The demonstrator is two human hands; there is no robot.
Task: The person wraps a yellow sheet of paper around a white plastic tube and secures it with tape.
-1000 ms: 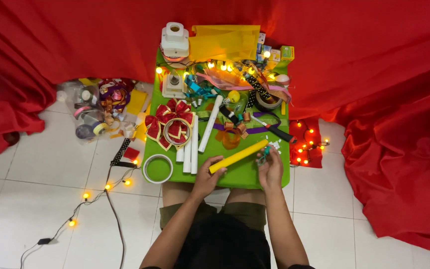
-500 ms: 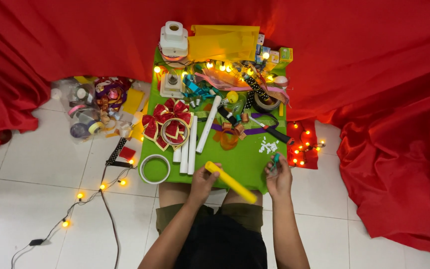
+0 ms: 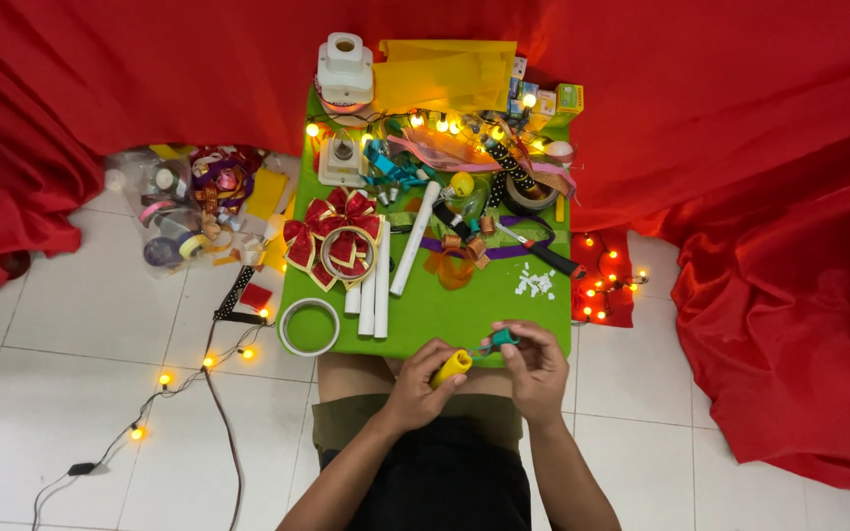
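Observation:
My left hand grips a yellow rolled tube, held end-on toward the camera at the near edge of the green table. My right hand holds a small teal-handled tool just right of the tube's end. Both hands hover over my lap, close together. On the table sit a red and gold ribbon bow, three white paper rolls and a white tape ring.
Ribbons, tape rolls, a white glue bottle, yellow paper and fairy lights crowd the table's far end. A knife and white scraps lie at right. A craft pile sits on the left floor. Red cloth surrounds everything.
The yellow tube has swung from lying across the table edge to pointing end-on at the camera. Both hands drew back toward my lap and closer together.

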